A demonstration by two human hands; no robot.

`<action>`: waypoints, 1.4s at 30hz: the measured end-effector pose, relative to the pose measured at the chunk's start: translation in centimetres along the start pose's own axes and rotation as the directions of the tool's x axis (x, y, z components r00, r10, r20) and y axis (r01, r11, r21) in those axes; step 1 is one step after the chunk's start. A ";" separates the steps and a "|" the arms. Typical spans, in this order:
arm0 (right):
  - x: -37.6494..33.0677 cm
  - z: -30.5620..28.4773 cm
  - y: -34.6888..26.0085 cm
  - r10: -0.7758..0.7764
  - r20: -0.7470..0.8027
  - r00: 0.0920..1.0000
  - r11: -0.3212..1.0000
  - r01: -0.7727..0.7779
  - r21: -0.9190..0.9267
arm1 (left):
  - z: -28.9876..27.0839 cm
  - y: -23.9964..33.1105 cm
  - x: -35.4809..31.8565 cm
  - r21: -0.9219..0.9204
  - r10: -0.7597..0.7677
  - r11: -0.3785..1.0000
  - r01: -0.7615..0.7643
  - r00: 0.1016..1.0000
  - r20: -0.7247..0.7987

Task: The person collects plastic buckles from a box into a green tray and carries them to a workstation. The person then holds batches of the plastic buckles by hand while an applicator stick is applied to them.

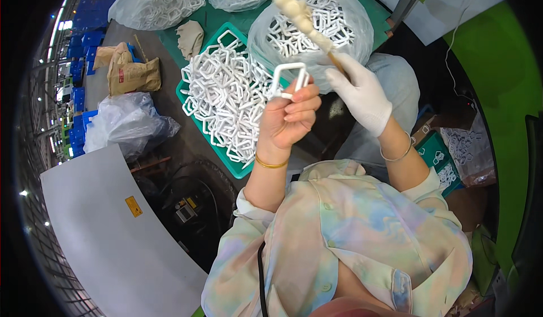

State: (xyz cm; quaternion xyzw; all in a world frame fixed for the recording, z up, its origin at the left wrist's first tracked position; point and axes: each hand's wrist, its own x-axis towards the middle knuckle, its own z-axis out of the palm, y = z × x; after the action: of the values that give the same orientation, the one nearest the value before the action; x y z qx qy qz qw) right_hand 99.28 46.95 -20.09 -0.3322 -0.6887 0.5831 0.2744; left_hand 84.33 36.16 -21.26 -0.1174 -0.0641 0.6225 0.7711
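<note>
Background: blue bins [85,40] along the upper left edge, green mat [209,14] across the upper centre.
Tray [241,171]: green, centre of the frame, heaped with white loops [220,93].
Plastic bag [363,28]: clear, upper centre, open, filled with more white loops.
Left hand [289,118]: bare, clamped on a single white loop [290,66], mid-frame, beside the tray's right edge.
Right hand [362,93]: white-gloved, right of centre, gripping a stick [337,63] with a lumpy cream end [294,10] slanting to the upper left.
Both hands: near each other, apart.

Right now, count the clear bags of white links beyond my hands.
3: an upper-left bag, a top-centre bag, and an open bag beyond your gloved right hand. More may be hidden.
</note>
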 end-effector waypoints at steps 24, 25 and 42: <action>-0.9 -0.9 1.5 -0.011 0.011 1.000 0.914 0.014 -0.407 | 2.8 0.5 -0.1 0.967 0.813 -0.100 -0.236 0.541 0.216; -1.4 -0.7 1.5 -0.052 -0.022 0.998 0.948 0.042 -0.314 | 2.7 0.7 0.0 0.948 0.831 0.049 -0.313 0.539 0.135; -0.5 -3.8 6.2 0.083 -0.250 0.965 0.987 -0.114 -0.112 | -2.8 2.8 6.1 0.093 0.322 -0.947 0.309 0.895 0.309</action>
State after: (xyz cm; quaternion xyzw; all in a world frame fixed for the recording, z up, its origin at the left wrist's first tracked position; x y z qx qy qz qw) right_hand 103.33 49.54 -25.55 -0.4518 -0.6675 0.5065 0.3062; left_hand 83.64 42.37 -24.96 0.6367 0.7484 0.1816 0.0396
